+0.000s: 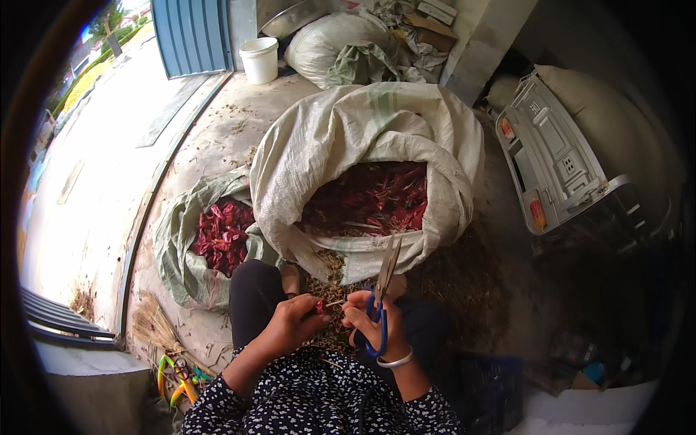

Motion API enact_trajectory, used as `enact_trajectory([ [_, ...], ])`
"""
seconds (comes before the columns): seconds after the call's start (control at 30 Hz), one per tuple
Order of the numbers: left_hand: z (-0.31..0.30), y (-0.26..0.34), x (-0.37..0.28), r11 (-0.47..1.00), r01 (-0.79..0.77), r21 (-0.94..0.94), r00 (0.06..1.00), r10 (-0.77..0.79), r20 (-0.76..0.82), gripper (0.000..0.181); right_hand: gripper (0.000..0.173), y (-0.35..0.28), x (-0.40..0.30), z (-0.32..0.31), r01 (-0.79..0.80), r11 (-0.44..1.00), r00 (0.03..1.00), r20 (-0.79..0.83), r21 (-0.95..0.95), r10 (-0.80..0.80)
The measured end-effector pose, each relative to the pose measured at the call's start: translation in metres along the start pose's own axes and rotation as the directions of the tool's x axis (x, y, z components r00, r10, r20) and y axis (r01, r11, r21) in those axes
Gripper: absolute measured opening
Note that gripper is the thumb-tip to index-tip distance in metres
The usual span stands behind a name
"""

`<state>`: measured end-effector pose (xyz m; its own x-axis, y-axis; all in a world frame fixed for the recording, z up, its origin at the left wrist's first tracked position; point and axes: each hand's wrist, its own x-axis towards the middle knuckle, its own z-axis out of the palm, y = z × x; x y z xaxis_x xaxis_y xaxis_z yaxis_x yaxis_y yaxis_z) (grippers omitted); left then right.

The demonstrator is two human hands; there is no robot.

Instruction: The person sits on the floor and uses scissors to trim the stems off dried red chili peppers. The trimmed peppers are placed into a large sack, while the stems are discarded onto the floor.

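Between the fingers of my left hand (pixel 296 321) is a dried red chili pepper (pixel 319 307), mostly hidden by the fingers. Its pale stem (pixel 335 303) reaches across to the fingertips of my right hand (pixel 375 323). That hand also holds scissors with blue handles (pixel 382 288), their blades pointing up and away from me. Ahead of both hands stands a large white woven sack (pixel 304 147), its rim rolled back around many dried red chilies (pixel 375 196). A smaller greenish woven sack (pixel 179 255), left of it, holds more red chilies (pixel 223 236).
Stem scraps (pixel 462 283) litter the floor around my feet. A straw broom (pixel 155 323) lies at the left, near the door track. At the back are a white bucket (pixel 259 60) and a full sack (pixel 342 41). A grey plastic-and-metal case (pixel 560 147) stands at the right.
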<state>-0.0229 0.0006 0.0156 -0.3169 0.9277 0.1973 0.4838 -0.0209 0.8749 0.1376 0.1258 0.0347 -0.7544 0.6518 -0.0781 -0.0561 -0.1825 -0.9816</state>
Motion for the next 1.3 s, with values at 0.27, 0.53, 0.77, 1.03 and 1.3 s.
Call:
enact_trajectory([
  [0.27,0.006,0.015,0.001,0.839,0.314,-0.444,0.949,-0.271,0.16,0.021,0.042,0.021,-0.04,-0.046,0.239,0.708,0.971,0.159,-0.665,-0.179],
  [0.53,0.005,0.031,0.009,0.951,0.187,-0.246,0.954,-0.116,0.276,0.025,0.035,0.008,-0.049,-0.041,0.132,0.586,0.991,0.108,-0.8,-0.076],
  [0.77,0.009,0.032,0.012,0.953,0.13,-0.273,0.966,-0.06,0.251,0.026,0.039,0.029,-0.061,-0.039,0.033,0.872,0.985,0.166,-0.488,0.055],
  [1.03,0.006,0.036,0.011,0.926,0.127,-0.355,0.966,-0.034,0.257,0.023,0.063,0.028,-0.065,-0.041,-0.603,0.763,0.701,0.613,0.235,0.365],
  [1.3,0.009,0.035,0.007,0.846,0.272,-0.458,0.944,-0.141,0.3,0.022,0.066,0.028,-0.068,-0.029,-0.453,0.849,0.798,0.548,0.271,0.251],
])
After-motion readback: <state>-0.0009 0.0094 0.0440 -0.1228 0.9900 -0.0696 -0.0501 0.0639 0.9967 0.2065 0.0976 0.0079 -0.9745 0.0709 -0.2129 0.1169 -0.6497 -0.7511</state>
